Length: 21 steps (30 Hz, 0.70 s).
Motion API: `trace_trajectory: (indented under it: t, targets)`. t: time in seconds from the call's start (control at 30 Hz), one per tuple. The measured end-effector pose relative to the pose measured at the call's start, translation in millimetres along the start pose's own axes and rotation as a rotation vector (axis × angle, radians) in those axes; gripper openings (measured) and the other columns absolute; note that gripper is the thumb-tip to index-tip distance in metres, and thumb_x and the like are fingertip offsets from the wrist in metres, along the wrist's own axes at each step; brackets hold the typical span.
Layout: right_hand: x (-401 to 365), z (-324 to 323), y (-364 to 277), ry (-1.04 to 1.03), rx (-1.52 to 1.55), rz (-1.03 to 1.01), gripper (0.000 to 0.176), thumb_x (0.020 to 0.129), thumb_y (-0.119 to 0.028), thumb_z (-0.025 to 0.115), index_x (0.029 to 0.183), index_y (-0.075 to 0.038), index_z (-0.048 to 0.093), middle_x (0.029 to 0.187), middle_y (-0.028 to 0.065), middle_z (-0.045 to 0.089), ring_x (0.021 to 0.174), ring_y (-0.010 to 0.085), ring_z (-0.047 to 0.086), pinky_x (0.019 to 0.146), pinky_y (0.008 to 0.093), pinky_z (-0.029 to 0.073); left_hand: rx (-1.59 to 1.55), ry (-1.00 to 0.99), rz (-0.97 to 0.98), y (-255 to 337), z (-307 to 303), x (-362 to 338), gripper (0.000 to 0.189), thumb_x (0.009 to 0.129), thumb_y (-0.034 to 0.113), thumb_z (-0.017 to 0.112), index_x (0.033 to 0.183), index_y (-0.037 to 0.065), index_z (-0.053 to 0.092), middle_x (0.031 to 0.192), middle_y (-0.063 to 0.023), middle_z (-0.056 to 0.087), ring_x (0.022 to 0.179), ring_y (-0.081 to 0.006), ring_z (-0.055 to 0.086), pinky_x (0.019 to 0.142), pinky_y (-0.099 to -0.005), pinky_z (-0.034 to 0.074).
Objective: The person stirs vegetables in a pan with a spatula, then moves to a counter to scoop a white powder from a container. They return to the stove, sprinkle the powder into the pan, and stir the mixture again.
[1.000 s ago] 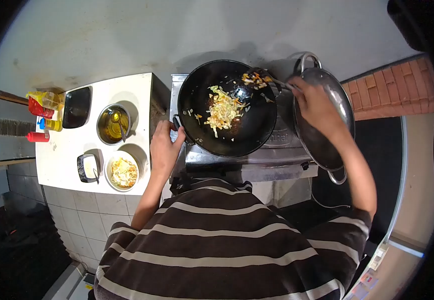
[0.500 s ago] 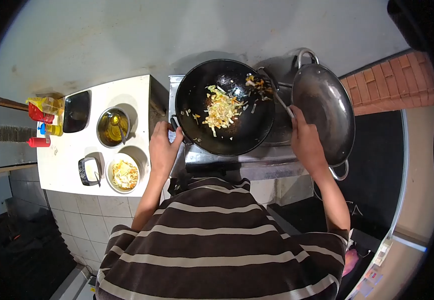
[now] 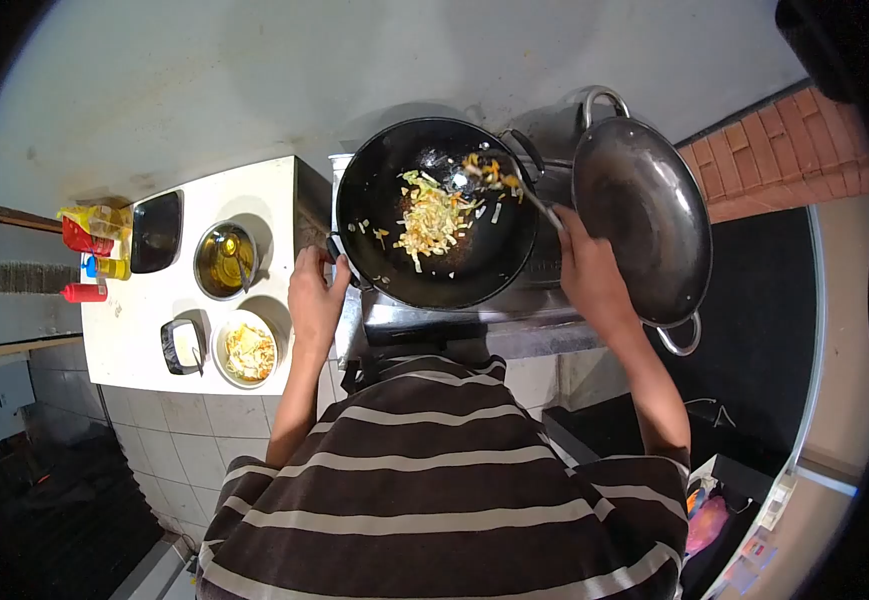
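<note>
The right hand (image 3: 594,278) pinches a long-handled metal utensil (image 3: 538,204) slanting forward and left inside the round black wok's (image 3: 372,265) far right edge, beyond chopped pale vegetables (image 3: 436,222) mid-wok; the left hand (image 3: 316,302) grips the wok's left handle (image 3: 334,246).

Right hand (image 3: 594,275) grips spatula (image 3: 539,203) over black wok (image 3: 484,245)

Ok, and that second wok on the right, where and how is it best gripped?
Probably by its near loop handle, coming from the person's side: this open metal arch juts past the rim of the wok toward the body, leaving room to hook through. The far loop handle sits beside the wall, a longer reach.
</note>
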State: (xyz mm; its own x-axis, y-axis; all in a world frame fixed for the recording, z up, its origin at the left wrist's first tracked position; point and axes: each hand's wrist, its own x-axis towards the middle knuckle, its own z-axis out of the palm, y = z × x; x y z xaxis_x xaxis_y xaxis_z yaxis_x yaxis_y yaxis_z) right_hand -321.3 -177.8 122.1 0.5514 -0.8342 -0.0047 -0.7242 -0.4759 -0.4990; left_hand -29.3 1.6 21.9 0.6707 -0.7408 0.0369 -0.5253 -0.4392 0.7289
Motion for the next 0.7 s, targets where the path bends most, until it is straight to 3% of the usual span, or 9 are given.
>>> trace_trajectory:
  t: [0.1, 0.2, 0.3, 0.43, 0.57, 0.63, 0.7]
  targets:
    - [25, 18, 20, 0.009, -0.207, 0.056, 0.033, 0.102, -0.012, 0.049, 0.133, -0.001, 0.053, 0.085, 0.0314, 0.068, 0.08, 0.0553, 0.065, 0.076, 0.0608, 0.05, 0.045, 0.007, 0.03, -4, 2, 1, 0.028, 0.093, 0.023, 0.069, 0.089, -0.004, 0.06, 0.084, -0.018, 0.059, 0.071, -0.0345, 0.057, 0.066, -0.0429, 0.046]
    - [18, 41, 48, -0.029, -0.129, 0.048, 0.034, 0.101, -0.011, 0.049, 0.134, -0.004, 0.052, 0.084, 0.0326, 0.067, 0.083, 0.0561, 0.064, 0.077, 0.0621, 0.05, 0.04, 0.019, 0.055, -7, 3, 1, 0.028, 0.093, 0.023, 0.069, 0.089, -0.004, 0.06, 0.084, -0.0186, 0.059, 0.071, -0.0355, 0.057, 0.067, -0.0438, 0.045]
    - [-7, 30, 27, -0.152, -0.027, 0.025, 0.034, 0.101, -0.01, 0.049, 0.134, -0.006, 0.052, 0.084, 0.0336, 0.066, 0.084, 0.0568, 0.063, 0.077, 0.0626, 0.05, 0.007, 0.057, 0.06, -10, 8, -1, 0.029, 0.093, 0.023, 0.069, 0.089, -0.004, 0.059, 0.084, -0.0191, 0.059, 0.071, -0.0363, 0.056, 0.068, -0.0444, 0.045]
    - [1, 9, 3, -0.06, 0.023, 0.057, 0.033, 0.101, -0.009, 0.048, 0.133, -0.005, 0.051, 0.084, 0.0362, 0.064, 0.087, 0.0561, 0.063, 0.082, 0.0628, 0.048, -0.005, 0.044, 0.047, -8, 6, -2, 0.029, 0.093, 0.024, 0.068, 0.09, -0.004, 0.059, 0.084, -0.0191, 0.058, 0.073, -0.0369, 0.057, 0.068, -0.0447, 0.045]
    - [9, 26, 22, -0.038, -0.064, 0.121, 0.032, 0.1, -0.009, 0.047, 0.132, -0.004, 0.051, 0.087, 0.0375, 0.064, 0.091, 0.0549, 0.063, 0.085, 0.063, 0.047, 0.036, 0.036, 0.041, -10, 7, 0, 0.029, 0.094, 0.025, 0.068, 0.09, -0.003, 0.059, 0.085, -0.0183, 0.059, 0.073, -0.0362, 0.058, 0.068, -0.0446, 0.045]
    - [8, 31, 17, -0.208, -0.048, 0.081, 0.029, 0.098, -0.007, 0.048, 0.126, -0.002, 0.054, 0.091, 0.0357, 0.065, 0.095, 0.0531, 0.064, 0.086, 0.0623, 0.047, 0.037, 0.045, 0.036, -12, 7, -2, 0.029, 0.094, 0.025, 0.068, 0.091, -0.003, 0.059, 0.086, -0.018, 0.059, 0.073, -0.036, 0.058, 0.068, -0.0446, 0.045]
    - [24, 15, 4, -0.25, -0.043, 0.051, 0.029, 0.097, -0.007, 0.049, 0.124, -0.001, 0.056, 0.093, 0.0343, 0.066, 0.096, 0.0521, 0.064, 0.087, 0.0615, 0.047, 0.032, 0.048, 0.048, -12, 8, -2, 0.029, 0.094, 0.025, 0.068, 0.091, -0.002, 0.06, 0.087, -0.0172, 0.06, 0.074, -0.0361, 0.058, 0.069, -0.0447, 0.046]
